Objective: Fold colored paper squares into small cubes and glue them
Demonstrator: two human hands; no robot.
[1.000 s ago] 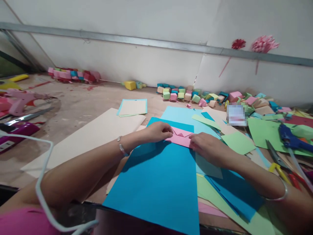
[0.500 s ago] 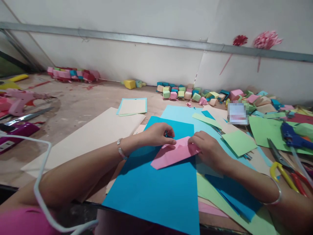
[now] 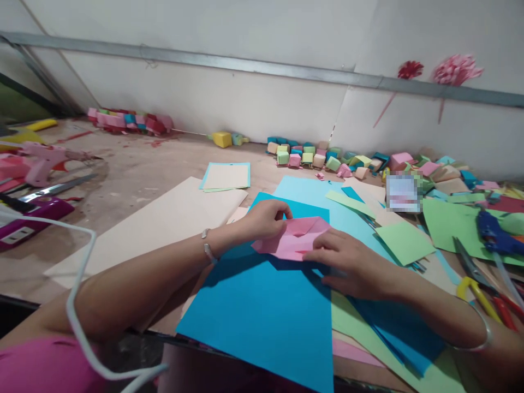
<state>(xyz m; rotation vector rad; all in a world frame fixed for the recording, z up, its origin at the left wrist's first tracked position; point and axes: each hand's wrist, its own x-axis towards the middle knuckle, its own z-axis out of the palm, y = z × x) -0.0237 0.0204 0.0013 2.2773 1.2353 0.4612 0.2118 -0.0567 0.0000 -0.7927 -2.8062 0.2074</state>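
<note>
A folded pink paper (image 3: 298, 240) is held above a large blue sheet (image 3: 262, 316), with an opening showing in its middle. My left hand (image 3: 268, 219) grips its left end, fingers curled over the top edge. At the right end, my right hand (image 3: 347, 259) has its thumb and fingers closed on the lower edge. The fingertips hide parts of both ends. Under the blue sheet lie a light blue sheet (image 3: 297, 185) and green paper (image 3: 347, 322).
Several small paper cubes (image 3: 307, 158) line the wall. Scissors (image 3: 477, 278) and a blue glue gun (image 3: 493, 232) lie on the right. To the left are a pink glue gun (image 3: 43, 161), a purple power strip (image 3: 36, 218) and a white cable (image 3: 73, 295).
The pink paper has been turned and spread, so its opening faces up. My right hand has moved to its lower right edge, while my left hand has shifted to its left end.
</note>
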